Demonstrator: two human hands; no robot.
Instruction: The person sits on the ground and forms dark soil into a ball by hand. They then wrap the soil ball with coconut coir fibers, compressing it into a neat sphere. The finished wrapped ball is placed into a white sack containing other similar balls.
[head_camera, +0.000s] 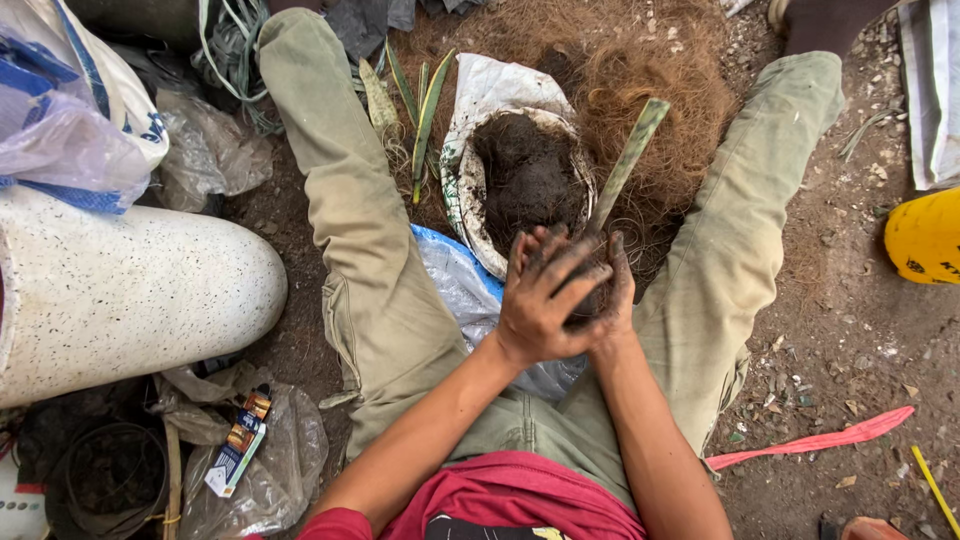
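A dark clump of moist soil (583, 300) is pressed between the soiled left hand (540, 295) and right hand (615, 290); the long green leaf cutting (625, 165) rises from it, slanting away to the upper right.

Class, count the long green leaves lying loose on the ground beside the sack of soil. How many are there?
3 that I can separate: leaves fanned between the left knee and the sack. More may be hidden. The cutting in both hands isn't counted.

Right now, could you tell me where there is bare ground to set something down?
Bare dirt lies right of the right leg, between it, the yellow tub and the pink strip. The left is crowded with the white pot and bags; between the legs sit the soil sack and both hands.
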